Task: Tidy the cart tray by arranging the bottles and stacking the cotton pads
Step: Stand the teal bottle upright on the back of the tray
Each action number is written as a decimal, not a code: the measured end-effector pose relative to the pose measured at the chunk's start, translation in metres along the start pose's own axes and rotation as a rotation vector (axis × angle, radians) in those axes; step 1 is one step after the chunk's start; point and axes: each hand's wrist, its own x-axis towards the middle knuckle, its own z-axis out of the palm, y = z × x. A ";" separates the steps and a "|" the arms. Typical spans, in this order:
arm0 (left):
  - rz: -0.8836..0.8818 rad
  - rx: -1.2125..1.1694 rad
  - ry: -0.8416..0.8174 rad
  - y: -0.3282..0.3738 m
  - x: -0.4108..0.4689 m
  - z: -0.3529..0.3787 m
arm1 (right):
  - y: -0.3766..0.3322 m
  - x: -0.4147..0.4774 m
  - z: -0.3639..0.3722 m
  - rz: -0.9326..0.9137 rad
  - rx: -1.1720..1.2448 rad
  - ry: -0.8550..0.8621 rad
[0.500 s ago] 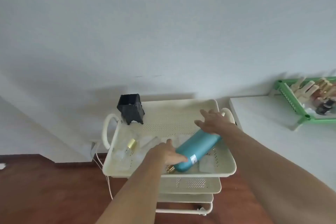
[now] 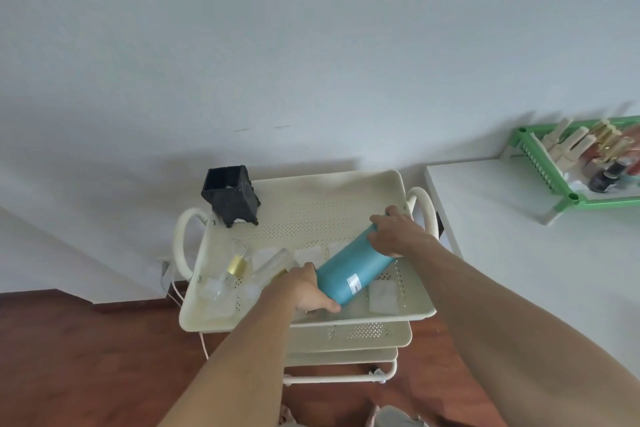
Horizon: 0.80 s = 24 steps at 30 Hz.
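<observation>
Against a pale wall, the cart tray (image 2: pixel 398 180) sits centre frame, untidy: left hand (image 2: pixel 304 291) and right hand (image 2: pixel 398 236) grip the lying teal bottle (image 2: pixel 349 270); clear bottles (image 2: pixel 239 267) and cotton pads (image 2: pixel 382 296) remain scattered.

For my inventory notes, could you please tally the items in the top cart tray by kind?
Teal bottle: 1, held by the left hand and right hand
Clear glass bottles with gold collars: 2
Cotton pads seen clearly: 3
Black square pot: 1
Total: 7

Soft, even daylight, faint shadows on the wall (image 2: pixel 311 45), wide-angle bending at edges
</observation>
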 end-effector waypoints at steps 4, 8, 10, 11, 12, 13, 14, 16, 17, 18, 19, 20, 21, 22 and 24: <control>0.003 0.028 -0.028 -0.005 0.004 -0.031 | -0.004 0.009 -0.001 0.012 0.048 0.016; 0.024 0.031 -0.017 -0.008 0.007 -0.067 | -0.005 0.018 -0.004 0.006 0.103 0.061; 0.057 0.004 -0.044 -0.007 0.007 -0.086 | -0.005 0.023 -0.006 -0.006 0.158 0.074; 0.070 0.000 -0.048 -0.006 0.007 -0.096 | -0.004 0.024 -0.006 -0.016 0.183 0.076; 0.080 -0.001 -0.039 -0.005 0.007 -0.106 | -0.003 0.025 -0.006 -0.024 0.210 0.077; 0.086 0.001 -0.020 -0.004 0.007 -0.115 | -0.003 0.025 -0.006 -0.029 0.245 0.071; 0.090 0.000 0.002 -0.002 0.007 -0.124 | -0.002 0.025 -0.004 -0.033 0.288 0.057; 0.095 -0.002 0.036 0.001 0.008 -0.142 | -0.003 0.025 0.000 -0.050 0.361 0.033; 0.102 0.002 0.048 0.004 0.008 -0.150 | -0.004 0.026 0.002 -0.065 0.379 0.027; 0.113 0.005 0.059 0.007 0.008 -0.157 | -0.005 0.028 0.005 -0.077 0.390 0.023; 0.126 0.008 0.070 0.011 0.008 -0.164 | -0.006 0.030 0.008 -0.085 0.398 0.022; 0.141 0.007 0.084 0.015 0.008 -0.171 | -0.007 0.033 0.010 -0.085 0.402 0.026; 0.160 0.000 0.096 0.019 0.008 -0.177 | -0.007 0.036 0.012 -0.080 0.403 0.035; 0.183 -0.013 0.105 0.024 0.008 -0.183 | -0.007 0.039 0.013 -0.068 0.407 0.043; 0.239 -0.056 0.126 0.035 0.008 -0.193 | -0.005 0.046 0.011 -0.039 0.428 0.054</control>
